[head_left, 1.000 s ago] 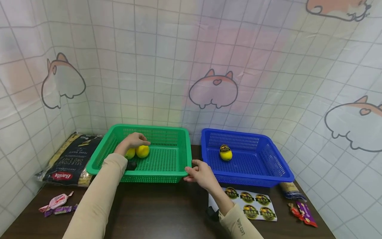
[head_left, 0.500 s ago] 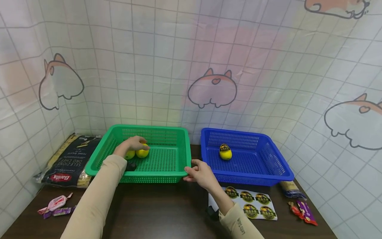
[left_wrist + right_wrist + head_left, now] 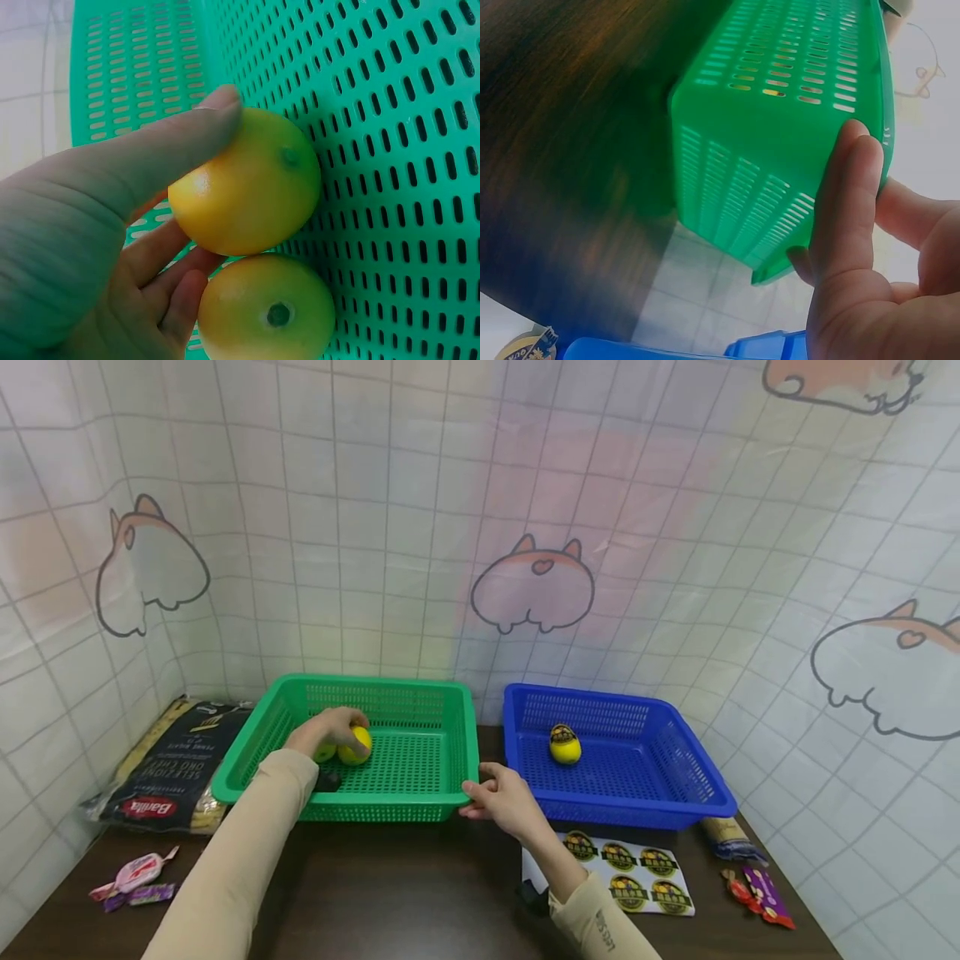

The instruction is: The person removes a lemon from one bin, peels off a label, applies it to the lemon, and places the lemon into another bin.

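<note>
Inside the green plastic basket (image 3: 405, 797), at its left side, my left hand (image 3: 322, 732) holds a round yellow citrus fruit (image 3: 247, 187). Its thumb lies over the top of the fruit and the fingers curl round the far side. A second yellow citrus fruit (image 3: 266, 311) sits right beside the held one, against the fingers. My right hand (image 3: 506, 802) pinches the front right corner of the green basket, thumb on the rim and fingers against the outer wall (image 3: 750, 127).
To the right stands a blue basket (image 3: 600, 807) with one yellow fruit (image 3: 565, 747) bearing a black label. A sticker sheet (image 3: 645, 872) lies under my right forearm. A pasta bag (image 3: 176, 768) and wrapped candies (image 3: 138, 872) are at left, with more wrapped sweets (image 3: 768, 897) at right.
My left hand has come down from above the fruit and now grips it. The right hand keeps its place on the basket corner.
</note>
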Demonstrator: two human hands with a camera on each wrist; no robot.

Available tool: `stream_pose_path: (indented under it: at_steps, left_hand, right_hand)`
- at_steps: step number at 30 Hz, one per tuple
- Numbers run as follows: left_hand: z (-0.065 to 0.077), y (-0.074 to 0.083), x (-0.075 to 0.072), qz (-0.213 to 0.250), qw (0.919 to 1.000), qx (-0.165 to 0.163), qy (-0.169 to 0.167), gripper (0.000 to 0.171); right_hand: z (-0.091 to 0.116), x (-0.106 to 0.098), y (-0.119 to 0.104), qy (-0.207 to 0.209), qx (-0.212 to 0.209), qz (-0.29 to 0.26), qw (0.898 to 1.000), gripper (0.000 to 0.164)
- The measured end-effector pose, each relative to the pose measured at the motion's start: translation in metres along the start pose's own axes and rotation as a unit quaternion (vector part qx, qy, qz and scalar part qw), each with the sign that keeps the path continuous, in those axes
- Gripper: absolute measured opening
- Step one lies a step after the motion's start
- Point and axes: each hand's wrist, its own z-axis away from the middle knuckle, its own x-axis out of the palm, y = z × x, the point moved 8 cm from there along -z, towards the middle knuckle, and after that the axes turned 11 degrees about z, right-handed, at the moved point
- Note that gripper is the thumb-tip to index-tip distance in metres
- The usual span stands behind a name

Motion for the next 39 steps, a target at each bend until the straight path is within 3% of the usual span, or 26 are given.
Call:
stream_pose_path:
  at_steps: [8,18,27,39]
  left_hand:
    - [0.001,-0.001,0.006,-0.042,0.999,-0.008,-0.012,0.078]
    - [0.003,0.006,0.009,-0.09,0.9957,-0.001,-0.02,0.078]
    - [0.005,0.011,0.005,-0.079,0.9968,-0.009,-0.003,0.078]
    - [-0.004,0.032,0.008,-0.116,0.9925,0.035,0.015,0.077]
  right_hand:
    - [-0.001,-0.001,0.001,0.006,-0.008,0.006,1.0,0.061]
    - [0.001,-0.001,-0.003,0.006,-0.01,0.009,1.0,0.062]
    - [0.0,-0.003,-0.001,0.01,-0.007,0.008,1.0,0.061]
    - [0.0,0.0,0.0,0.004,-0.007,0.005,1.0,0.063]
